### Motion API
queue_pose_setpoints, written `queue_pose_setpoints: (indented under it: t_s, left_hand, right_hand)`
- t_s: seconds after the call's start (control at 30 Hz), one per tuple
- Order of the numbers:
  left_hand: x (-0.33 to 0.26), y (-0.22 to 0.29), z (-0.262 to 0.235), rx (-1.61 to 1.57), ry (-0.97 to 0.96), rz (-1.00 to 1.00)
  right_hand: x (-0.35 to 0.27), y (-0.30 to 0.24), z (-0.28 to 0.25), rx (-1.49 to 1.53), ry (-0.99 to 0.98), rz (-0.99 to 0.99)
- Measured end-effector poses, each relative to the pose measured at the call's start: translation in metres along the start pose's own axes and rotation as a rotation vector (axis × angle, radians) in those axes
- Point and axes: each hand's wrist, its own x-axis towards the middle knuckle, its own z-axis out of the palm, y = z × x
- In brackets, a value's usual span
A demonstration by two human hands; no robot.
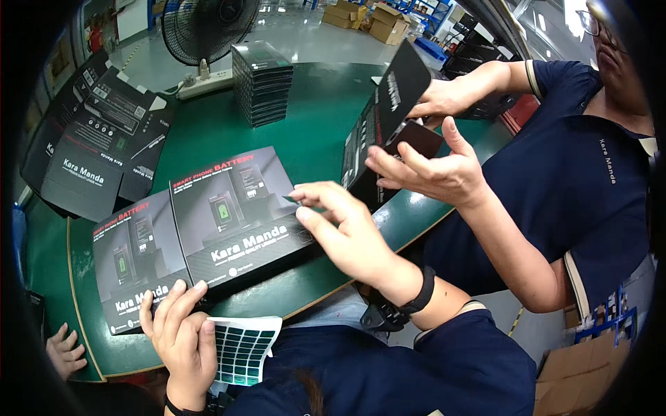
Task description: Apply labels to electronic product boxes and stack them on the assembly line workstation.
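Black boxes (239, 211) with red lettering lie on the dark green table (319, 104); the white sheet (243, 347) carries green stickers

Single head-worn fisheye view, looking steeply down, close over the green table (312, 111), edges bending

A factory packing floor. A long green worktable (326, 104) holds a stack of flat black boxes (262, 82) and unfolded black cartons (97, 139). Behind stand a pedestal fan (208, 28), cardboard boxes (361, 17) and a bare concrete floor (305, 35).

Two flat black boxes (201, 232) lie side by side at the surface's near edge; sticker sheet (244, 349) overhangs it.
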Motion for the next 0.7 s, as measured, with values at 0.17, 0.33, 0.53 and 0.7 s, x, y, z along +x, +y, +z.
queue_pose_setpoints:
  t_s: [0.17, 0.33, 0.53, 0.7]
  left_hand:
    - [-0.006, 0.004, 0.003, 0.133, -0.006, -0.030]
    - [-0.005, 0.001, 0.003, 0.075, 0.054, 0.022]
    - [-0.008, -0.003, 0.004, 0.045, 0.059, 0.023]
    - [-0.014, -0.010, 0.004, 0.123, 0.127, -0.042]
  right_hand:
    - [0.022, 0.004, -0.027, -0.044, -0.186, -0.233]
    - [0.026, -0.004, -0.041, -0.146, -0.454, -0.276]
    - [0.029, -0.009, -0.039, -0.185, -0.541, -0.171]
    - [0.030, -0.005, -0.038, -0.151, -0.574, -0.123]
